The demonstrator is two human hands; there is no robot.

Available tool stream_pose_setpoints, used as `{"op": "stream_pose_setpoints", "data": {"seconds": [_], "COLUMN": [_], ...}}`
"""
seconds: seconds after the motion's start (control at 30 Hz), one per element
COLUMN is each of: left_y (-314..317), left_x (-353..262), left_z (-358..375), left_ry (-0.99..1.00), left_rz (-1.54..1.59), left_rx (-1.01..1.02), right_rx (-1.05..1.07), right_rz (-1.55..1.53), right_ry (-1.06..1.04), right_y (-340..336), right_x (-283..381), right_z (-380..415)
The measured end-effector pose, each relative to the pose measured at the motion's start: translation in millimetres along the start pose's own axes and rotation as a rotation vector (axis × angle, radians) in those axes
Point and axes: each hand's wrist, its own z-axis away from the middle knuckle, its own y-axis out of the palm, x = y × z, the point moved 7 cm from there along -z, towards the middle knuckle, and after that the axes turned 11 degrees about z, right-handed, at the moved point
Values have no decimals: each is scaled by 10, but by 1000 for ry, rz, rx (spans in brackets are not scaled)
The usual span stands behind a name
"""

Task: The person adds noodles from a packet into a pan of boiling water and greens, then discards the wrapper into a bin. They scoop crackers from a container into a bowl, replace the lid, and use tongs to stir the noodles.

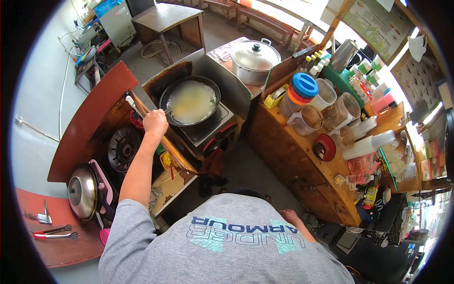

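Observation:
My left hand point(155, 122) is closed on a handle at the left rim of a dark round pan point(212, 113). The pan sits on a stove point(208, 131). Its contents are pale and yellowish but blurred. A stick with a white end point(130, 100) lies on the wooden ledge just left of this hand. My right hand point(289, 217) is low beside the grey shirt point(246, 255), near the wooden cabinet point(293, 165). Its fingers are too small and hidden to read.
Behind the stove stands a large lidded pot point(255, 61). Pitchers point(306, 119), a blue-lidded container point(302, 87) and a red bowl point(324, 147) top the right cabinet. At left are a burner point(124, 149), a domed lid point(81, 193) and tongs point(54, 235). A metal table point(168, 15) stands farther back.

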Motion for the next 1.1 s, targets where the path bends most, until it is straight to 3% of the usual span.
{"op": "stream_pose_setpoints", "data": {"seconds": [0.03,0.1,0.23,0.53,0.7,0.83,0.9,0.93,1.0,1.1], "left_y": [-40,-151,-314,83,-219,-432,-503,-545,-495,-230], "left_x": [9,115,151,9,214,238,216,142,124,184], "left_z": [0,18,97,-63,12,128,166,198,227,189], "left_ry": [2,-78,-111,19,-121,-190,-238,-215,-200,-147], "left_rz": [1,25,4,-30,27,-42,-65,-67,-67,-77], "left_rx": [0,5,-6,36,-8,6,4,18,36,95], "right_rx": [-2,22,94,78,43,81,74,75,99,86], "right_rz": [-1,-133,-221,-186,121,50,-72,-71,-191,-198], "right_ry": [1,278,272,263,-79,83,341,342,63,223], "right_y": [-47,-76,-24,-8,99,44,-123,-57,55,-106], "right_x": [126,113,131,76,-103,71,367,199,78,339], "right_z": [94,272,355,299,6,192,518,429,230,464]}}
